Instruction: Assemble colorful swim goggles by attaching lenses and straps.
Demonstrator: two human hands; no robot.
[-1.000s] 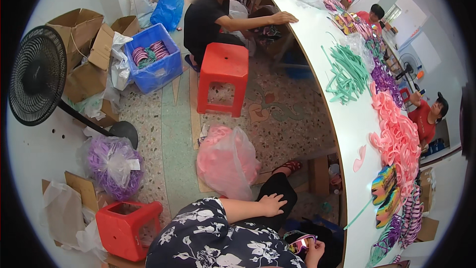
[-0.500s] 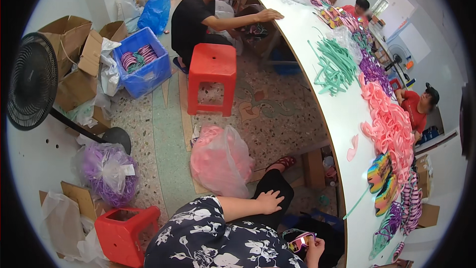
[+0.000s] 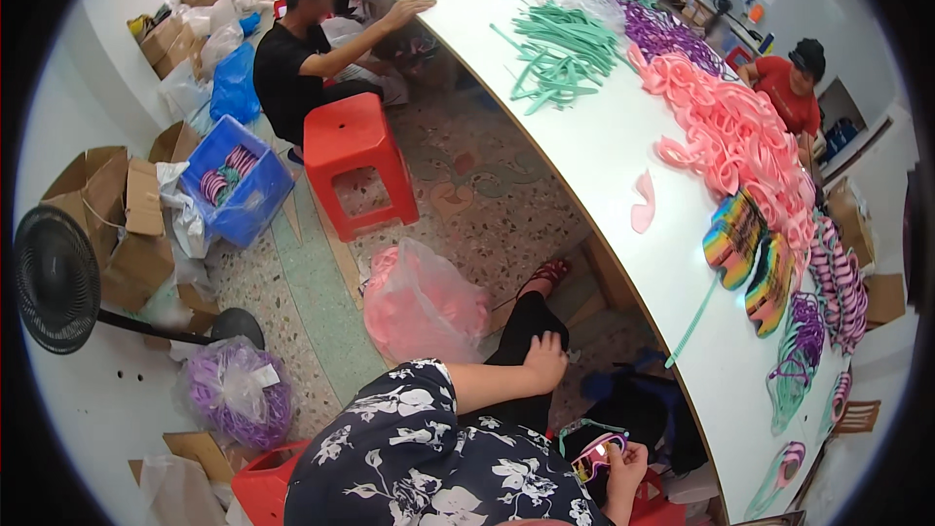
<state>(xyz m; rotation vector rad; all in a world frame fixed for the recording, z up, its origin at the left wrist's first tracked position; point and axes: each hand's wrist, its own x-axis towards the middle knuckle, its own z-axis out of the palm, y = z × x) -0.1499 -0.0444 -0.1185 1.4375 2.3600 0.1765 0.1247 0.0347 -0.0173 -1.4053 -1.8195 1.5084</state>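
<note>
My left hand [image 3: 545, 364] lies on my black-trousered leg near the knee, fingers stretched out and nothing in it. Low by my lap, my right hand [image 3: 626, 469] pinches a pair of goggles [image 3: 596, 461] with a shiny mirrored lens and a pinkish-purple frame. A teal strap runs from them over my leg; part of the goggles is hidden by my fingers. On the white table [image 3: 623, 278] to my right lie stacks of rainbow-coloured mirrored lenses [image 3: 737, 239], and one teal strap [image 3: 693, 319] near the edge.
Pink bands [image 3: 730, 141], teal straps [image 3: 565, 49] and purple straps [image 3: 672, 39] are heaped along the table. A bag of pink pieces [image 3: 424, 302], a red stool [image 3: 355, 151], a blue crate [image 3: 239, 200] and a fan [image 3: 56, 278] stand left. Co-workers sit around the table.
The view has swung, so the table fills more of it and surroundings shift left. My left hand stays on my leg; the goggles' teal strap now shows beside my right hand.
</note>
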